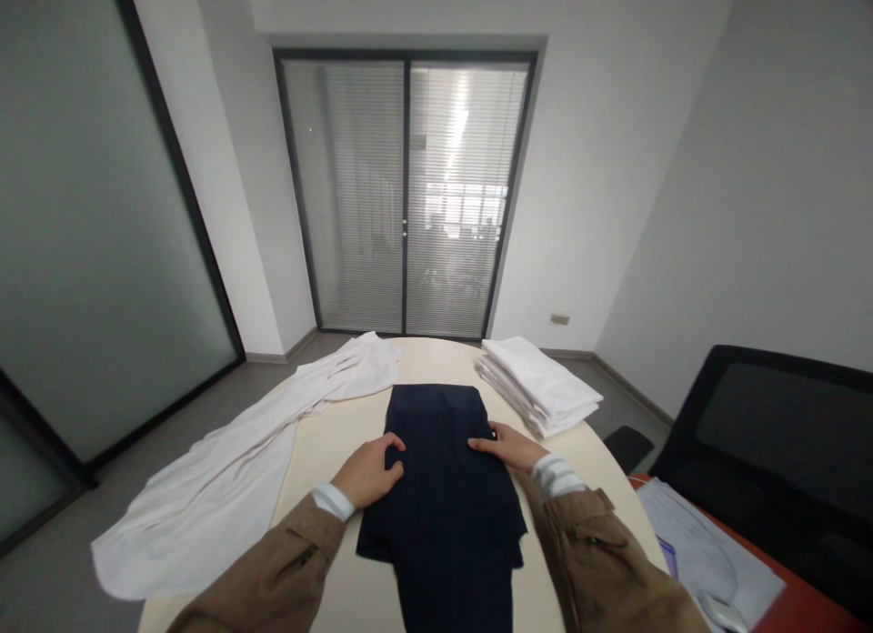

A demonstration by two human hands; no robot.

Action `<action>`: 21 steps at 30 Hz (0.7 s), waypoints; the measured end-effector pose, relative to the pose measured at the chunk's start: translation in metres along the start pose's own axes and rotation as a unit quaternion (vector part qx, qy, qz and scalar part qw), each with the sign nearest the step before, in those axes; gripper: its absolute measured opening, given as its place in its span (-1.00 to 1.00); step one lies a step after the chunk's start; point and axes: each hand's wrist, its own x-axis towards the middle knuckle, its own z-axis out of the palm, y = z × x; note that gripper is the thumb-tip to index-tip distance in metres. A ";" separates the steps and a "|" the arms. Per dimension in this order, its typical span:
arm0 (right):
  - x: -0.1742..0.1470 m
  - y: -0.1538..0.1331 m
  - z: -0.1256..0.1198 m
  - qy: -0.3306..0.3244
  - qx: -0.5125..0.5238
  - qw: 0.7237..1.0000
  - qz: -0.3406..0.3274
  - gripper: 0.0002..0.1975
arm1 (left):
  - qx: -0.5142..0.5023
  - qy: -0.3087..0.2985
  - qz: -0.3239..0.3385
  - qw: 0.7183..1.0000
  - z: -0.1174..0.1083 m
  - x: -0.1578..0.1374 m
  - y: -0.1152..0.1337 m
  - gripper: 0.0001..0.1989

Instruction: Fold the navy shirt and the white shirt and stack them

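Observation:
A dark navy garment [446, 487] lies flat in front of me, with a wide upper part and a narrower strip running toward me out of view. My left hand [368, 469] rests at its left edge, the thumb and forefinger apart on the cloth. At the opposite edge, my right hand [511, 447] has its thumb across the top of the fabric. The other fingers of that hand curl at the border and are partly hidden.
The garment is on a pale round-edged table [334, 442]. Long white cloth [225, 478] drapes over its left side. Folded white cloths [538, 383] are stacked at the back right. Beside the table stand a black mesh chair [770, 442] and papers [709, 542] on an orange surface.

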 end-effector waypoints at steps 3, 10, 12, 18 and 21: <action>0.006 0.006 0.000 0.064 -0.006 0.998 0.024 -0.53 | 0.037 0.022 -0.001 0.999 0.001 -0.002 0.000 -0.74; 0.003 0.004 0.004 0.045 -0.017 0.998 0.029 -0.56 | 0.054 -0.035 0.011 0.998 -0.001 -0.004 -0.008 -0.66; 0.002 0.003 0.004 0.062 -0.021 0.997 0.032 -0.57 | 0.045 -0.020 0.009 0.999 0.000 -0.004 -0.009 -0.64; 0.004 0.003 0.002 0.101 -0.017 0.994 0.032 -0.58 | 0.071 0.041 0.013 0.997 0.009 0.001 -0.014 -0.47; 0.005 0.005 0.001 0.087 -0.016 0.995 0.038 -0.52 | 0.094 0.045 0.037 0.994 0.014 0.001 -0.018 -0.45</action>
